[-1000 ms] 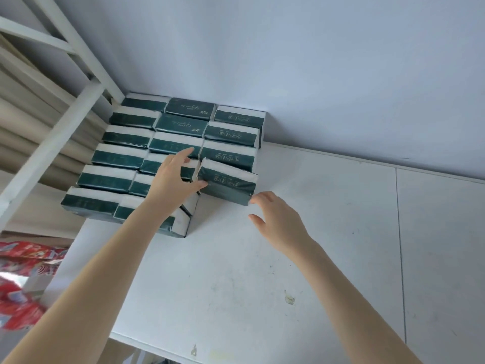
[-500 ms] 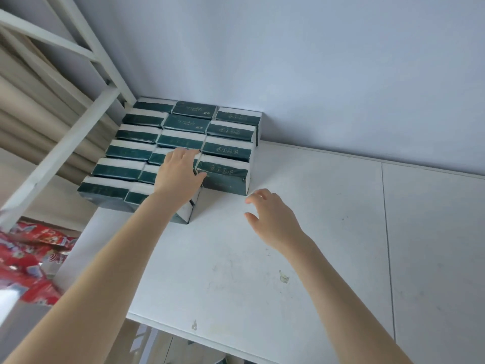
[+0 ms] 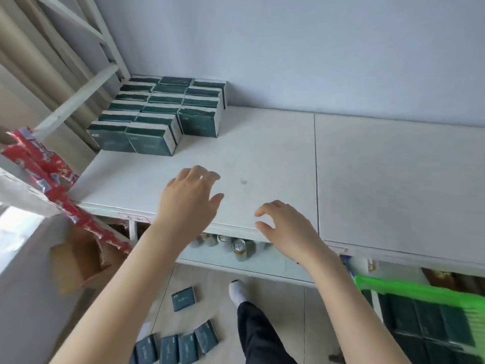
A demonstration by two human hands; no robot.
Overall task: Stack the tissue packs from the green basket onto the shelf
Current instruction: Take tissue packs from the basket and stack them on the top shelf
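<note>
Dark green tissue packs (image 3: 160,115), white shelf (image 3: 262,153), bright green basket (image 3: 420,291).

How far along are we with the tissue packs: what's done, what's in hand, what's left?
Done: stacked packs fill the back left corner of the shelf in three rows. In hand: nothing; left hand and right hand hover open above its front edge. Left: basket packs in the green basket, lower right, plus floor packs.

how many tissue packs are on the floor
5 tissue packs: one alone, left of the white sock, four in a row near the bottom edge. More may be cut off below.
</note>
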